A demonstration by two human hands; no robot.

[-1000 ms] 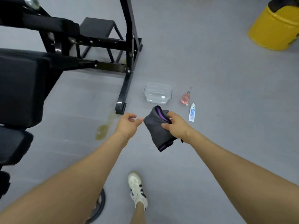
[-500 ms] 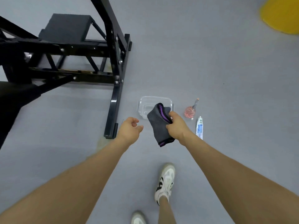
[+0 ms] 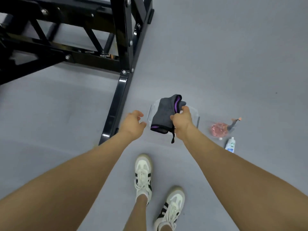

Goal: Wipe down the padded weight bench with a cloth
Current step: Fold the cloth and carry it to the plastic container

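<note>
My right hand (image 3: 180, 122) grips a folded grey cloth (image 3: 165, 114) with a purple edge, holding it just above a clear plastic container (image 3: 196, 115) on the floor. My left hand (image 3: 133, 123) hovers to the left of the cloth, fingers loosely curled and apart, holding nothing. The black steel frame of the weight bench (image 3: 123, 52) fills the upper left; one leg (image 3: 115, 107) runs down to the floor beside my left hand. No padding of the bench shows in this view.
A pink spray bottle (image 3: 219, 130) lies on the grey floor right of the container, with a small white tube (image 3: 230, 145) below it. My two white sneakers (image 3: 143, 174) stand near the bottom middle. Open grey floor spreads to the right.
I have stepped forward and the view has tilted down. The cloth in my right hand has moved over the clear container. The yellow object and the bench pads have left the view.
</note>
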